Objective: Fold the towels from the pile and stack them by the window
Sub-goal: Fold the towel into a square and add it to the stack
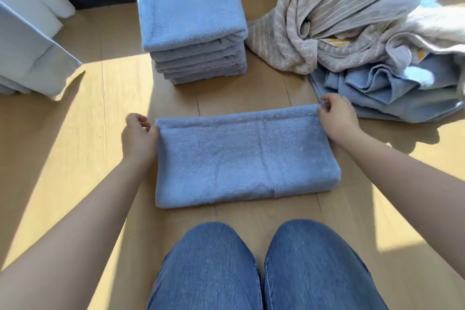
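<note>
While both hands pinch it, towel [246, 158] lies crosswise.

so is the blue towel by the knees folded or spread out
Folded: the blue towel lies as a layered rectangle, left hand and right hand pinching its far corners.

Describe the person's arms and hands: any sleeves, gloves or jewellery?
The left arm and right arm are bare, with no sleeves in view. The left hand and right hand wear no gloves; no watch or rings show. Blue jeans cover the knees.
</note>
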The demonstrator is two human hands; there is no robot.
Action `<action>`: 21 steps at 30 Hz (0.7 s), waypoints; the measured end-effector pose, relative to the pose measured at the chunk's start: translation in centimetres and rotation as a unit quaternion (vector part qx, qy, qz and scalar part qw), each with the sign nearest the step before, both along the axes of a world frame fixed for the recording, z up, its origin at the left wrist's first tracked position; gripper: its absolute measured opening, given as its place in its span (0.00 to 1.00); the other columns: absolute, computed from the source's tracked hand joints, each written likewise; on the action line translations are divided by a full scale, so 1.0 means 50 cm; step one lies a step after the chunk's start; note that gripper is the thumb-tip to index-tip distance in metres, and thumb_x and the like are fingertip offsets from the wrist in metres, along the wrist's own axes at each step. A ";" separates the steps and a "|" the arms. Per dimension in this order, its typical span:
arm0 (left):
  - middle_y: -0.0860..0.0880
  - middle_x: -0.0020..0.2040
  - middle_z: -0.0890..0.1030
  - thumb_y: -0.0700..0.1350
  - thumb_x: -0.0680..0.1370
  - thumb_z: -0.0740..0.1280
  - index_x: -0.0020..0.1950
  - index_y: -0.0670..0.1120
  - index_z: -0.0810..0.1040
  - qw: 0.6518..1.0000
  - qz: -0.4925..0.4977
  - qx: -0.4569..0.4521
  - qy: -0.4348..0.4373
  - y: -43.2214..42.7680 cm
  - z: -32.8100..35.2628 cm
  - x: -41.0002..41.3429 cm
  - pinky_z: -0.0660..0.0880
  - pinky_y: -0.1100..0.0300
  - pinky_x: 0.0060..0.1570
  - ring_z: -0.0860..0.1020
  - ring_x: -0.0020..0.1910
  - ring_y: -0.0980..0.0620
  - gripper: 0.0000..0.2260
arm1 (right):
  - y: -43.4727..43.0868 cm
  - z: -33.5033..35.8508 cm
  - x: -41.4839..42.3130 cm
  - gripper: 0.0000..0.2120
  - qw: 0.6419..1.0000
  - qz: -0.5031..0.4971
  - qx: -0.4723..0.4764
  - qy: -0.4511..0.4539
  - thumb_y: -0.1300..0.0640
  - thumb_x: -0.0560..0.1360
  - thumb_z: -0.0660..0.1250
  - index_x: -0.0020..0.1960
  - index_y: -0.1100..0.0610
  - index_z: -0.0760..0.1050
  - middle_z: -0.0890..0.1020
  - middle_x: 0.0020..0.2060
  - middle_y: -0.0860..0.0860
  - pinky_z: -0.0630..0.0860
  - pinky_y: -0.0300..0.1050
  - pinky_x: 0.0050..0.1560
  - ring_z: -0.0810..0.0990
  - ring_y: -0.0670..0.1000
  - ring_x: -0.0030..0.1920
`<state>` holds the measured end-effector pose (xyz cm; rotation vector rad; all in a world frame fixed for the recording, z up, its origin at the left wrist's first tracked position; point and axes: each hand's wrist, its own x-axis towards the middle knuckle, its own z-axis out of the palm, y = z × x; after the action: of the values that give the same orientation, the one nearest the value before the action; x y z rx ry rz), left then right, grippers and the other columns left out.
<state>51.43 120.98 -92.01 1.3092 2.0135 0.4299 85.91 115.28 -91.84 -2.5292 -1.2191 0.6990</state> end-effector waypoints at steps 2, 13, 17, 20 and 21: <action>0.38 0.62 0.72 0.39 0.77 0.61 0.63 0.36 0.68 0.986 -0.099 0.074 0.110 -0.030 0.004 0.024 0.66 0.50 0.60 0.71 0.60 0.39 0.16 | -0.022 -0.003 -0.031 0.19 0.995 0.058 0.023 -0.071 0.63 0.76 0.57 0.67 0.62 0.67 0.70 0.64 0.61 0.61 0.50 0.65 0.66 0.60 0.65; 0.39 0.73 0.61 0.55 0.75 0.46 0.72 0.36 0.59 0.867 -0.434 0.089 0.229 -0.136 -0.084 0.169 0.43 0.53 0.70 0.61 0.73 0.42 0.32 | -0.070 -0.083 -0.269 0.30 0.936 0.340 0.029 -0.089 0.48 0.74 0.45 0.71 0.63 0.62 0.66 0.71 0.58 0.43 0.47 0.72 0.64 0.55 0.72; 0.44 0.77 0.44 0.62 0.69 0.34 0.76 0.43 0.43 0.916 -0.301 0.046 0.262 -0.119 -0.088 0.105 0.35 0.53 0.72 0.42 0.76 0.48 0.39 | -0.077 -0.089 -0.185 0.37 0.936 0.322 -0.006 -0.140 0.40 0.71 0.33 0.76 0.57 0.45 0.49 0.76 0.52 0.30 0.45 0.69 0.45 0.49 0.76; 0.45 0.77 0.45 0.58 0.76 0.41 0.76 0.43 0.44 0.923 -0.274 0.033 0.269 -0.111 -0.085 0.065 0.39 0.52 0.73 0.43 0.76 0.49 0.32 | -0.088 -0.091 -0.110 0.39 0.953 0.261 -0.032 -0.151 0.38 0.69 0.32 0.76 0.57 0.45 0.50 0.76 0.53 0.34 0.48 0.71 0.46 0.50 0.76; 0.45 0.77 0.45 0.56 0.79 0.45 0.76 0.43 0.44 0.927 -0.260 0.024 0.268 -0.109 -0.082 0.057 0.41 0.51 0.73 0.43 0.76 0.49 0.29 | -0.094 -0.090 -0.090 0.40 0.956 0.249 -0.040 -0.153 0.38 0.69 0.33 0.76 0.57 0.46 0.50 0.76 0.53 0.36 0.49 0.72 0.46 0.50 0.76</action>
<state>54.27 115.53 -96.13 2.0812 1.9502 -0.1514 81.41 110.58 -96.36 -2.4711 -2.0141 0.4623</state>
